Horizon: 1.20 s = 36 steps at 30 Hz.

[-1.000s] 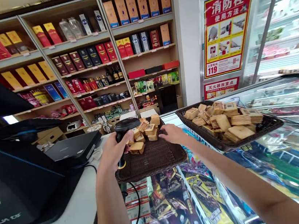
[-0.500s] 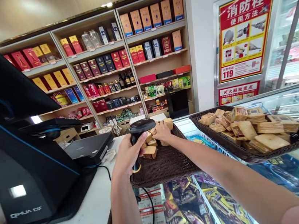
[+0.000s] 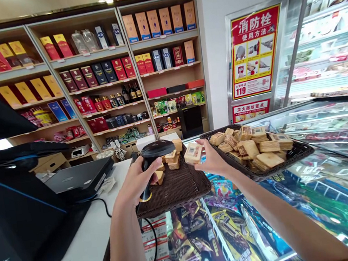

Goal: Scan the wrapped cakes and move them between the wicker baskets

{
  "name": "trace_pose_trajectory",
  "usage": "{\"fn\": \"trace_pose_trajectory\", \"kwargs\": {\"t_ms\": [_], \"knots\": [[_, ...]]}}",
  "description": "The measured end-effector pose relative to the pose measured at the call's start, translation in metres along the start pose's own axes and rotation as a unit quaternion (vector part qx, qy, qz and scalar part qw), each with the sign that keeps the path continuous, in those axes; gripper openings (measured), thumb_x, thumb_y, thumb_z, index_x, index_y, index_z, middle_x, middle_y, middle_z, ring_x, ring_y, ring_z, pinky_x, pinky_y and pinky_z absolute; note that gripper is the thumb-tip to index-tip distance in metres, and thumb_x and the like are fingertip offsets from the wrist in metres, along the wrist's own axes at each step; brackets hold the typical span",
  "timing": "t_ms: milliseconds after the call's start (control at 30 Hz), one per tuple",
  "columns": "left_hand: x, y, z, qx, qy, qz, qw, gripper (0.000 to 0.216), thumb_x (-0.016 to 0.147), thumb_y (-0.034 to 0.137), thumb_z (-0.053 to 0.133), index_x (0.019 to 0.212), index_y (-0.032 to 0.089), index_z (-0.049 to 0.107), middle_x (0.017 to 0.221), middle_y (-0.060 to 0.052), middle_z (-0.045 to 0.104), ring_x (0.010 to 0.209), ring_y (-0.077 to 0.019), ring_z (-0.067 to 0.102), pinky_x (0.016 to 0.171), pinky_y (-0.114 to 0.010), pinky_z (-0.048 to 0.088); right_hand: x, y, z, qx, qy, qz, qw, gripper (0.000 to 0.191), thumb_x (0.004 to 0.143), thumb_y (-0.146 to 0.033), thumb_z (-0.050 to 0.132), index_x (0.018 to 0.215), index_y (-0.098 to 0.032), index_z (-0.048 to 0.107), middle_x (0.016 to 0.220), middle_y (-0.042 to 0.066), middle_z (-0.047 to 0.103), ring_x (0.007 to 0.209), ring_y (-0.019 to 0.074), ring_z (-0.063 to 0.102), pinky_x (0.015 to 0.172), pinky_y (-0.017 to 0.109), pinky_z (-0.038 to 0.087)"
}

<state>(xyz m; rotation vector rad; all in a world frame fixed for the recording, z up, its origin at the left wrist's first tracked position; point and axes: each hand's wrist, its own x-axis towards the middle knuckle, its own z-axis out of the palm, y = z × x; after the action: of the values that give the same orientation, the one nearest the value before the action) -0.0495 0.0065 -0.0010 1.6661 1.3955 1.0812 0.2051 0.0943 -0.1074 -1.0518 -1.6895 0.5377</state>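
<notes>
My left hand point(image 3: 137, 180) is wrapped round the handle of a black barcode scanner point(image 3: 157, 149), whose head points right. Between the fingers and thumb of my right hand point(image 3: 211, 158) is a small packaged biscuit block point(image 3: 193, 153) with a printed label facing up. It is held above the right edge of a dark brown woven basket point(image 3: 182, 191). Several similar biscuit packs point(image 3: 173, 161) sit in the far left part of that basket, partly hidden by the scanner. A second woven basket point(image 3: 257, 176) to the right is heaped with more packs point(image 3: 248, 148).
Both baskets rest on a glass-topped freezer point(image 3: 231, 225) with bagged goods inside. At left, a black checkout terminal point(image 3: 19, 219) and a flat black box point(image 3: 84, 176) stand on a white counter point(image 3: 80, 245). Shelves of boxed bottles point(image 3: 99, 74) line the back wall.
My right hand has lifted a biscuit pack out of the left basket and carried it right, towards the second basket. The scanner stays in my left hand. The view has turned right.
</notes>
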Motion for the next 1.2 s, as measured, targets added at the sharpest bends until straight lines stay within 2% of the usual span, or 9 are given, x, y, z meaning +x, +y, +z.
{"fn": "trace_pose_trajectory", "kwargs": {"t_ms": [67,133,333,467,567,833,1100,1200], "knots": [[-0.002,0.001,0.001,-0.002,-0.034,-0.005,0.999,0.049,0.078,0.063,0.07,0.093,0.018,0.056,0.059,0.003,0.058,0.055,-0.0132,0.053,0.052,-0.023,0.036,-0.001,-0.003,-0.014,-0.038,-0.042,-0.029,0.998,0.078,0.059,-0.023,0.077,0.128,-0.022,0.04,0.133,0.012,0.052,0.119,0.0278,0.055,0.1,0.043,0.047],[-0.004,0.002,0.001,0.001,-0.064,-0.01,0.998,0.047,0.079,0.061,0.07,0.095,0.019,0.056,0.06,0.003,0.058,0.055,-0.0132,0.053,0.051,-0.023,0.036,0.001,-0.007,-0.026,-0.031,-0.083,-0.024,0.996,0.076,0.061,-0.025,0.078,0.128,-0.022,0.041,0.135,0.013,0.052,0.123,0.029,0.054,0.099,0.044,0.047],[-0.004,0.002,0.002,-0.001,-0.115,0.005,0.993,0.043,0.083,0.06,0.067,0.09,0.019,0.055,0.061,0.003,0.057,0.056,-0.0117,0.051,0.053,-0.023,0.036,0.008,-0.001,-0.055,0.137,-0.167,-0.004,0.976,0.074,0.067,-0.034,0.081,0.129,-0.025,0.042,0.145,0.014,0.045,0.14,0.0295,0.041,0.103,0.043,0.044],[-0.003,0.003,0.007,0.025,-0.144,-0.011,0.989,0.044,0.082,0.061,0.066,0.087,0.018,0.057,0.059,0.001,0.058,0.056,-0.0116,0.05,0.05,-0.021,0.031,0.007,0.006,-0.07,0.27,-0.199,-0.003,0.942,0.081,0.063,-0.042,0.087,0.129,-0.027,0.043,0.137,0.012,0.05,0.131,0.0276,0.05,0.103,0.042,0.045],[-0.005,0.007,0.012,0.039,-0.154,-0.015,0.987,0.045,0.081,0.063,0.066,0.083,0.019,0.056,0.059,0.001,0.059,0.055,-0.011,0.049,0.049,-0.021,0.03,0.006,0.006,-0.076,0.325,-0.214,0.0,0.921,0.084,0.06,-0.045,0.089,0.129,-0.027,0.044,0.134,0.011,0.052,0.123,0.0261,0.055,0.101,0.041,0.047],[-0.006,0.016,0.022,0.048,-0.185,-0.005,0.982,0.043,0.081,0.06,0.068,0.089,0.019,0.058,0.063,0.003,0.054,0.058,-0.0115,0.05,0.053,-0.022,0.033,0.004,0.009,-0.08,0.346,-0.226,-0.012,0.911,0.082,0.064,-0.043,0.088,0.133,-0.027,0.045,0.136,0.01,0.052,0.125,0.0257,0.053,0.104,0.042,0.043],[-0.005,0.016,0.022,0.051,-0.171,0.003,0.984,0.04,0.082,0.057,0.067,0.083,0.02,0.055,0.073,0.002,0.055,0.061,-0.0113,0.052,0.057,-0.025,0.035,0.004,0.005,-0.083,0.321,-0.237,-0.001,0.917,0.082,0.065,-0.043,0.088,0.134,-0.027,0.045,0.142,0.011,0.048,0.129,0.0265,0.051,0.106,0.043,0.042],[-0.005,0.015,0.022,0.067,-0.162,-0.005,0.985,0.041,0.082,0.059,0.066,0.082,0.02,0.055,0.065,0.002,0.055,0.058,-0.0119,0.051,0.053,-0.024,0.032,0.004,0.005,-0.084,0.314,-0.241,-0.001,0.918,0.083,0.066,-0.045,0.087,0.134,-0.027,0.044,0.144,0.012,0.048,0.128,0.0267,0.052,0.106,0.044,0.043]]}}
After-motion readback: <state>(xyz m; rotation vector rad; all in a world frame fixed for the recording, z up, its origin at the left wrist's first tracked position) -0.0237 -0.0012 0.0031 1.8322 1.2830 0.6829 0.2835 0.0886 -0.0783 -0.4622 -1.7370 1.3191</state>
